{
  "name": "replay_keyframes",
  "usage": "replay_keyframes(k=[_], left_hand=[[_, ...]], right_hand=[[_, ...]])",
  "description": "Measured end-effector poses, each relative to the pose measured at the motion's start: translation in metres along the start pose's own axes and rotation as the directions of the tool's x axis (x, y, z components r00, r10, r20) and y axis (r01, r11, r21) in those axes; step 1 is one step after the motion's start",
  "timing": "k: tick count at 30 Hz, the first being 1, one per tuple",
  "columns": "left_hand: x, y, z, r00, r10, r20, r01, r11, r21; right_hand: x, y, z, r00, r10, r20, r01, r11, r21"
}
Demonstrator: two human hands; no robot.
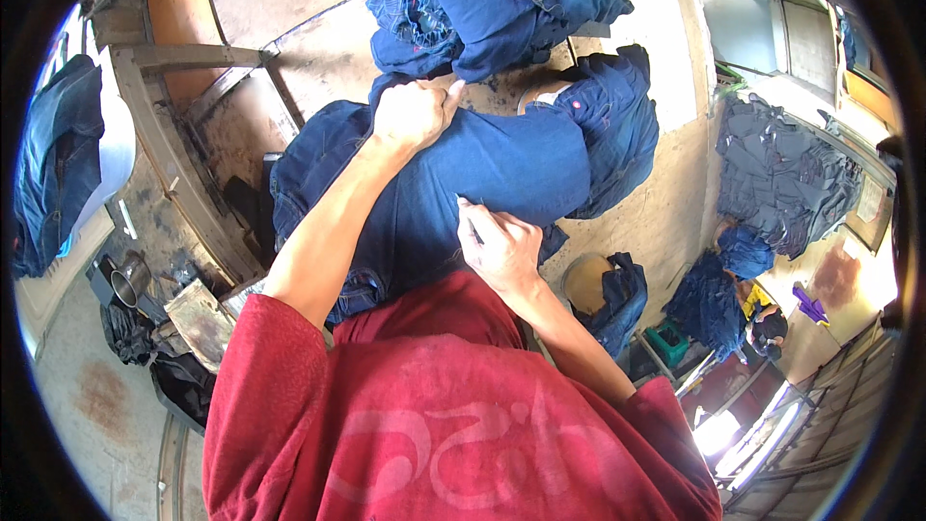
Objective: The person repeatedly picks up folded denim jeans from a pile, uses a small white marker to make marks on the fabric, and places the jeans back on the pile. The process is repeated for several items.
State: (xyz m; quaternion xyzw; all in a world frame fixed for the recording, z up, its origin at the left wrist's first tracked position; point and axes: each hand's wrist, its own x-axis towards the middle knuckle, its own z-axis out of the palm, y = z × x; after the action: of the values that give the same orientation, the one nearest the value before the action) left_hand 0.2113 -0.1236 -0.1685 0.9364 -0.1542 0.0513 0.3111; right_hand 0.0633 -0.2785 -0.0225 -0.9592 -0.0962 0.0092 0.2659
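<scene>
A pair of blue jeans (506,159) lies stretched out in front of me, one leg drawn smooth and taut. My left hand (415,116) is closed on the denim at its far edge, knuckles up. Over the near side of the smooth part, my right hand (503,243) is closed with thumb and forefinger together. A small dark tip shows at these fingertips, too little to name. Bunched denim (612,125) hangs at the right end of the jeans, and more darker folds lie by my left forearm.
A heap of blue jeans (502,0) sits just beyond my hands. To the right are a round tub (585,282) with denim over its rim and a pile of dark grey garments (781,169). A wooden frame (188,164) stands left, near hanging jeans (60,169).
</scene>
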Motion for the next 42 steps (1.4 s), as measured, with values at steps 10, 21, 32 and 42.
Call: replay_keyframes(k=[10,21,32,42], left_hand=[[-0.002,-0.001,0.001,0.983,-0.069,0.168,0.066,0.998,0.024],[-0.107,0.099,-0.148,0.999,-0.028,-0.046,0.033,0.991,0.126],[-0.159,0.084,-0.133,0.993,-0.114,-0.032,0.118,0.977,0.175],[-0.148,0.155,-0.133,0.815,-0.578,0.051,0.571,0.783,-0.248]], right_hand=[[-0.005,0.001,-0.003,0.991,0.074,0.112,-0.071,0.997,-0.031],[-0.006,0.030,-0.003,0.993,0.112,-0.026,-0.112,0.994,0.011],[-0.004,0.067,-0.005,0.989,-0.144,-0.018,0.138,0.972,-0.192],[0.001,0.057,-0.021,0.963,0.149,0.223,-0.232,0.881,0.412]])
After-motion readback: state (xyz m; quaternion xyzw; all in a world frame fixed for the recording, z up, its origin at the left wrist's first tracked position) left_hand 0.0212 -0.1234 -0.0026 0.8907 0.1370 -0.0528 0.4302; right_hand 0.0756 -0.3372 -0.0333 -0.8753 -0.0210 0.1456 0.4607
